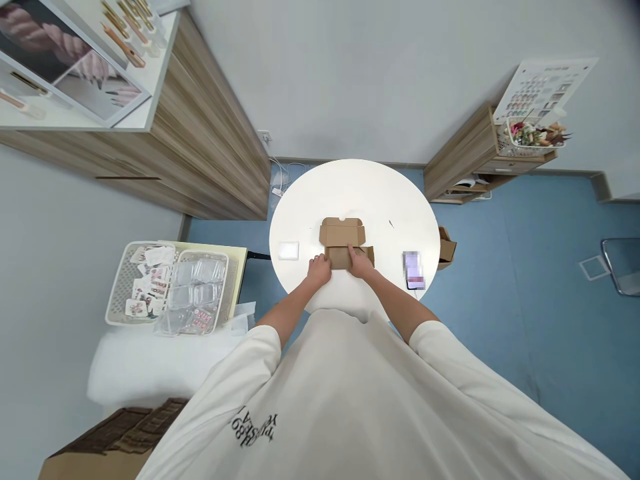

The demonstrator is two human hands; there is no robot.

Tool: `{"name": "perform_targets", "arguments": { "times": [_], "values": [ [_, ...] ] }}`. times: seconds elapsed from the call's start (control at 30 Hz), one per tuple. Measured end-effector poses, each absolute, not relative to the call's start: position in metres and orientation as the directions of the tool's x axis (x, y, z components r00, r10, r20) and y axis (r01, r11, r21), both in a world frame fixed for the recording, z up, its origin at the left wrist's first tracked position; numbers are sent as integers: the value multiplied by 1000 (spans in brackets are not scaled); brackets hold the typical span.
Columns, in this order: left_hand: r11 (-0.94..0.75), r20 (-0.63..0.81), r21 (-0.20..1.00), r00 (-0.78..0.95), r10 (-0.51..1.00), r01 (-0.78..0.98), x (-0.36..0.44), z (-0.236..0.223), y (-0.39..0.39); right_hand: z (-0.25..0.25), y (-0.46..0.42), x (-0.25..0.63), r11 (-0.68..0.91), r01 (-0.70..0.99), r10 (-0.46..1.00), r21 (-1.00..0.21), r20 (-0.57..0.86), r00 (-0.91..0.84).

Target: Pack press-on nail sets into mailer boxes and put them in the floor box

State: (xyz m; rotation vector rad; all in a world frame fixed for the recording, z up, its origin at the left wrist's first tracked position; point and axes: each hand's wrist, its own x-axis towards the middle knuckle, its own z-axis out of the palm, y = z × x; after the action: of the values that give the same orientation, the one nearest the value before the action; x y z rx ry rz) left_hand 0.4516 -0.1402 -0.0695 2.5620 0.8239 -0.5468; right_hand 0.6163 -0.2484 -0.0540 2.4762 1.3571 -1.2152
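A small brown cardboard box lies on the white round table, its lid flap folded back toward the wall. At the box's left end, my left hand grips the side wall with its fingers bent. My right hand holds the near right part, the thumb reaching over into the box and the other fingers largely hidden. A side flap sticks out beyond the right hand. To the left on the table is a small white packet. A phone with a lit screen lies at the right.
A small dark item lies on the table. White baskets of cards and clear plastic boxes stand at left. Wooden cabinets flank the table. An open carton sits on the floor at right, another box at lower left.
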Motion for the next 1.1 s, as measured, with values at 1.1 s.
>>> {"name": "perform_targets", "arguments": {
  "times": [1.1],
  "values": [
    [-809, -407, 280, 827, 387, 516, 472, -72, -126, -40, -313, 605, -699, 690, 695, -186, -403, 596]
  ]
}}
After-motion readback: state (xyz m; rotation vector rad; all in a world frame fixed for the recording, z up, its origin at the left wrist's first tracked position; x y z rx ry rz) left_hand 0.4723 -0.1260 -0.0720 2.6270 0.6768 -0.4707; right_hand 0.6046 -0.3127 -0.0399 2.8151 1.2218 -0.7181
